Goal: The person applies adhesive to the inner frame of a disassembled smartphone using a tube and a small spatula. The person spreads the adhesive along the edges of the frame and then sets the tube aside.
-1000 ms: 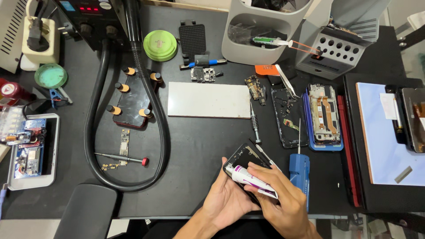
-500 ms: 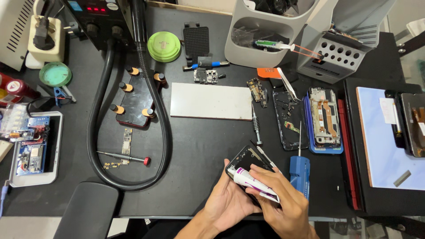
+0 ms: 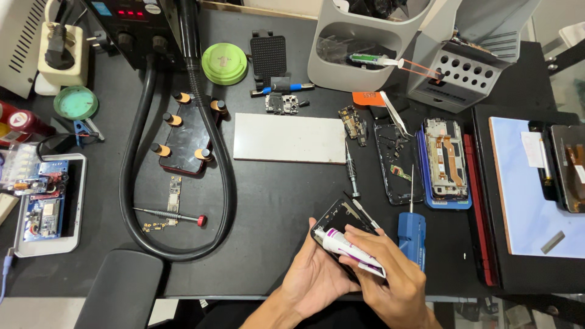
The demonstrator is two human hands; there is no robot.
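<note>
Hands: both at near edge of tabletop (image 3: 274,201), centre-right, touching each other over one item.
Left hand (image 3: 317,277): palm up under phone frame (image 3: 339,220), grip closed on it, cradling from below.
Right hand (image 3: 390,283): grip closed on glue tube (image 3: 350,248), fingers wrapped over it, nozzle end pointing left across frame.
Phone frame: black, tilted, held just above tabletop, near end hidden by hands.
Blue tool (image 3: 412,234): just right of right hand, thin tip pointing away.
Screwdriver (image 3: 172,214): red cap, left of hands, beside small boards, inside hose (image 3: 222,183) loop.
Mid tabletop: white plate (image 3: 289,138); open black phone (image 3: 396,164); phone in blue case (image 3: 445,159), side by side.
Right: dark mat with pale blue sheet (image 3: 524,195).
Far: green tin (image 3: 224,63), grey organiser (image 3: 365,42), rework station (image 3: 131,18) top left.
</note>
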